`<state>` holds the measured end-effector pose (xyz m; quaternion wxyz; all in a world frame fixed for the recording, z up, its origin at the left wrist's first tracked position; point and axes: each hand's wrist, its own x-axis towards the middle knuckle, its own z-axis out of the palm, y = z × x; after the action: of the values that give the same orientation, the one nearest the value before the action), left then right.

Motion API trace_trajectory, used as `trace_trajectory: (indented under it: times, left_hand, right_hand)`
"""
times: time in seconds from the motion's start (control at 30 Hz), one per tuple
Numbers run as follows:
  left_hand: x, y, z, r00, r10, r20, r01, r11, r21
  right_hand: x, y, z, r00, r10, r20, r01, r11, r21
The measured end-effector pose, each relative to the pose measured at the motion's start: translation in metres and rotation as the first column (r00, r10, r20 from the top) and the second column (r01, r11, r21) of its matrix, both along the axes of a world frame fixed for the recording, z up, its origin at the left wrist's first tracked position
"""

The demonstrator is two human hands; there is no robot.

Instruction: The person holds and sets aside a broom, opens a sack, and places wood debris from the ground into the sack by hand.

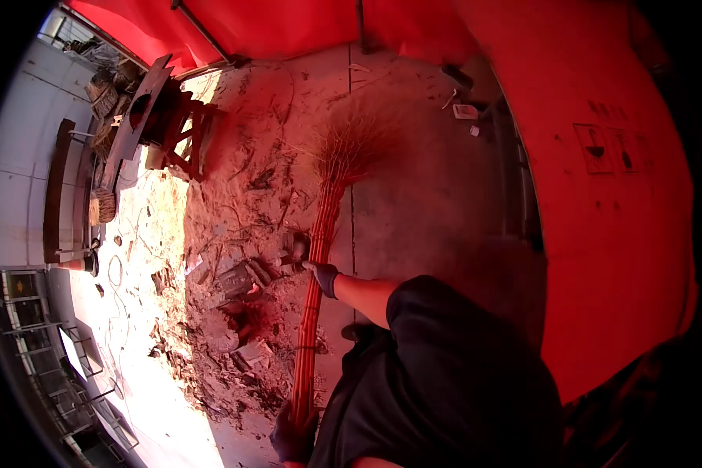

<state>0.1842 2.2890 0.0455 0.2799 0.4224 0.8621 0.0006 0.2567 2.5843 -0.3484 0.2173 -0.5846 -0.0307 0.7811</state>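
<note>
Red light falls on the grey floor, with a red sheet along its far edge and a tall red board along its right edge. Bright sun covers a strip near the left edge. A long twig broom reaches from the near edge of the floor to the middle, with its bushy end pointing away. The left hand, in a dark glove, has its grip wrapped round the near end of the broom. The right hand, gloved too, has its grip round the sticks about halfway up, though some fingers are hidden. Left of the broom lies a big mess of wood bits, some small and some chunky. The thin twigs could catch on a chunk and bend or snap, and dry dust could fly up. A swing too far left could hit the dark wooden stand near the far left corner, and a loose cord in the sun could snag a foot. There is more room to move on the right, until the red board. A small white box sits near the far right corner.
</note>
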Motion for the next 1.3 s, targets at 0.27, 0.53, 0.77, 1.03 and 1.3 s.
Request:
trace_trajectory:
  times: [0.27, 0.53, 0.77, 1.03, 1.3]
  left_hand:
    - [-0.083, -0.040, -0.009, 0.994, -0.101, 0.038, 0.090, 0.971, 0.220]
    - [0.017, 0.206, -0.050, 0.865, -0.498, -0.060, 0.501, 0.852, 0.152]
    - [0.061, 0.316, -0.007, 0.915, -0.404, 0.021, 0.402, 0.902, -0.156]
    - [0.118, 0.204, 0.084, 0.922, 0.382, 0.058, -0.373, 0.919, -0.130]
    - [0.059, 0.075, 0.127, 0.871, 0.455, 0.184, -0.488, 0.842, 0.229]
  right_hand:
    - [0.002, 0.009, 0.131, 0.935, -0.173, -0.310, 0.167, 0.985, -0.046]
    - [0.182, 0.141, 0.018, 0.811, -0.531, -0.246, 0.523, 0.846, -0.101]
    - [0.191, 0.238, 0.009, 0.863, -0.493, -0.114, 0.463, 0.860, -0.215]
    - [0.027, 0.158, -0.008, 0.860, 0.428, 0.277, -0.409, 0.904, -0.126]
    - [0.044, 0.140, 0.205, 0.833, 0.207, -0.513, -0.388, 0.880, -0.274]
